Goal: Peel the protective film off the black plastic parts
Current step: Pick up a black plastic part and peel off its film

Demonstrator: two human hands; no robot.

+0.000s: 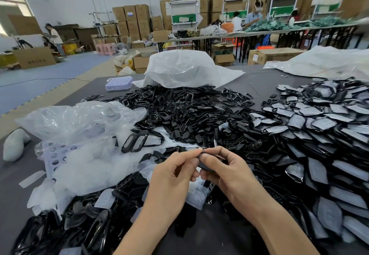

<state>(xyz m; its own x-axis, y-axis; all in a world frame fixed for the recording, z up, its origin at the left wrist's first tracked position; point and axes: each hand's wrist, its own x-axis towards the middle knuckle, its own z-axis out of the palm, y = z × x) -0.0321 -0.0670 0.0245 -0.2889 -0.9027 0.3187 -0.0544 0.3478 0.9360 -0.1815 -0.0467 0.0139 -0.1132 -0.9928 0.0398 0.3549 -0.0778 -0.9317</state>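
1. Head view, materials: dark grey matte counter (259, 83), mostly buried under small moulded pieces.
2. R side: heap of film-covered parts (319, 127), flat w/ rounded-angular outlines, each face dull grey-white under its film.
3. Centre: heap of bare black frames (189, 111), glossy, open loop shapes, tangled.
4. L side: crumpled clear bag (79, 121), shiny & wrinkled. A lavender perforated tray (56, 155) sat partly beneath it.
5. Far edge: big white bag (185, 69), slumped, semi-opaque.
6. Near the wrists: translucent film scraps (195, 194), thin, soft-edged, lying on more black pieces.
7. Hands: both raised together over the near-centre of the counter, forearms coming in from the bottom edge.
8. The black plastic part (202, 164) was held between them, mostly hidden by fingers.
9. Left hand (175, 173): thumb & forefinger pinched at the part's top edge, other fingers curled.
10. Right hand (225, 173): fingers curled round the part, fingertip meeting the left's at the top. Couldn't tell if film had lifted.
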